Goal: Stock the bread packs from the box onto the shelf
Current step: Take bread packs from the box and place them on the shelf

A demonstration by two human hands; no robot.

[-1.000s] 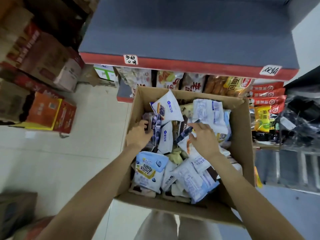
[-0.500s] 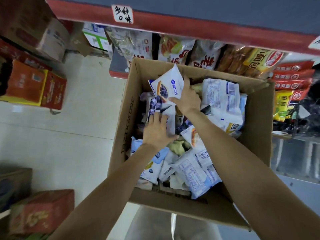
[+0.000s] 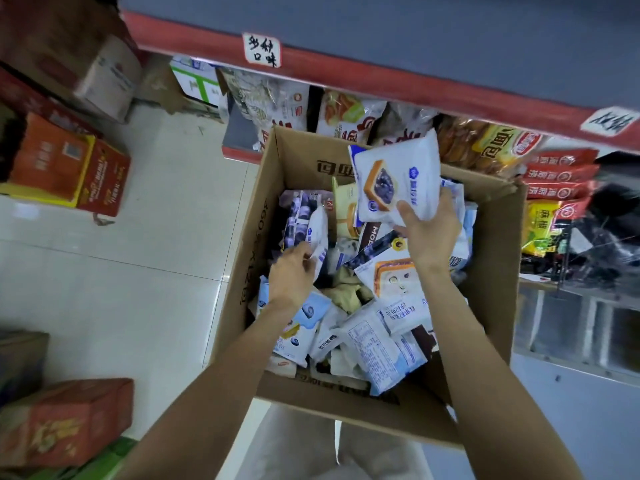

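An open cardboard box (image 3: 256, 223) stands in front of me, filled with several white and blue bread packs. My right hand (image 3: 429, 233) grips a white pack with a blueberry bread picture (image 3: 398, 174) by its lower edge, lifted above the box's far side. My left hand (image 3: 294, 275) pinches the edge of another white and blue pack (image 3: 317, 237) that stands upright among the others at the box's left. Behind the box, a shelf with a red front edge (image 3: 381, 88) holds bread bags on the level below it.
Orange and red cartons (image 3: 69, 168) stand on the tiled floor at left, another red carton (image 3: 65, 420) near left. Snack packs in red and yellow (image 3: 554, 188) fill the shelf at right. Handwritten labels (image 3: 261, 50) are stuck on the shelf edge.
My right hand has lifted the blueberry pack higher and to the right, clear of the pile. My left hand has moved left and taken hold of an upright pack.
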